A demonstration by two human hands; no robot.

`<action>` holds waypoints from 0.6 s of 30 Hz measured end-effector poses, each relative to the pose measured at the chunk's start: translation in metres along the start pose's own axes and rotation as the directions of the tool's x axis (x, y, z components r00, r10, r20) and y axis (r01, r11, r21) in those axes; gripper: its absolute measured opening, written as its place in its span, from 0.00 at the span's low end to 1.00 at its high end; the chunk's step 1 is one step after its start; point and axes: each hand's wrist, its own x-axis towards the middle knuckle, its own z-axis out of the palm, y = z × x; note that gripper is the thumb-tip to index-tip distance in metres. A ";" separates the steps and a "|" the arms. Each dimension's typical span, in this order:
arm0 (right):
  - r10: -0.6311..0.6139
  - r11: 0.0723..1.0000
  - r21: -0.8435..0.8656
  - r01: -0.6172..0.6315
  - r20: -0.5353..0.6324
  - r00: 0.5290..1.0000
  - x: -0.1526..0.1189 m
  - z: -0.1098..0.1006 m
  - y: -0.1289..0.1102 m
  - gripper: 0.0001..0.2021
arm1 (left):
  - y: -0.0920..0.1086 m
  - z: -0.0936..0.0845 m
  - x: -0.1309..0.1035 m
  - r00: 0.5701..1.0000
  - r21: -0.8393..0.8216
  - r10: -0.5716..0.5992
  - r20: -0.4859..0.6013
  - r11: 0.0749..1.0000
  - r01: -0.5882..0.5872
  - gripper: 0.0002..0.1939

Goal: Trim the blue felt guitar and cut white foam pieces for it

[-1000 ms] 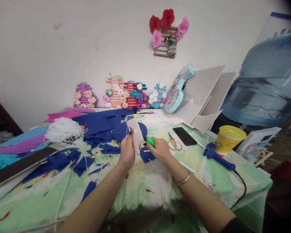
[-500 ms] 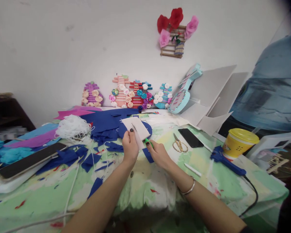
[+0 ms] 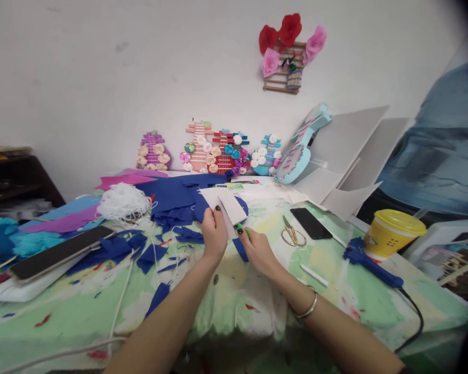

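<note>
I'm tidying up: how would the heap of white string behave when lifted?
The white string is probably floppy, given its loose loops. It looks light for its size, being thin, loosely piled strands. Some may trail, since loops stray from the heap's side.

Gold scissors (image 3: 290, 228) lie on a green and white tablecloth (image 3: 269, 291). A black phone (image 3: 311, 223) is just to the right of the scissors. A thin white stick (image 3: 314, 275) lies on the near side of the scissors. Farther right of the scissors are a blue glue gun (image 3: 374, 266) and a yellow tub (image 3: 395, 236). A big water jug (image 3: 440, 140) is even farther right of the scissors. Behind the scissors is a light blue guitar (image 3: 301, 148). High above the scissors, a wooden rack (image 3: 281, 89) hangs with red and pink flowers. A pile of white string (image 3: 124, 204) sits well left of the scissors.
</note>
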 end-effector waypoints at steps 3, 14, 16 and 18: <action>-0.018 0.995 0.097 0.017 0.011 1.000 0.000 0.000 -0.003 0.24 | 0.002 -0.003 0.000 0.996 0.048 0.085 -0.010 0.995 -0.085 0.11; -0.067 0.772 0.612 -0.174 0.350 0.934 -0.008 -0.012 -0.007 0.14 | -0.001 -0.003 0.005 0.998 0.096 0.050 -0.039 0.994 -0.046 0.11; -0.106 0.667 0.702 -0.250 0.421 0.901 -0.012 -0.014 -0.011 0.13 | -0.004 -0.004 0.007 0.997 0.101 0.065 -0.040 0.993 -0.061 0.10; -0.153 0.593 0.757 -0.275 0.441 0.885 -0.015 -0.016 -0.015 0.14 | -0.007 -0.003 0.010 0.997 0.108 0.075 -0.008 0.991 -0.073 0.09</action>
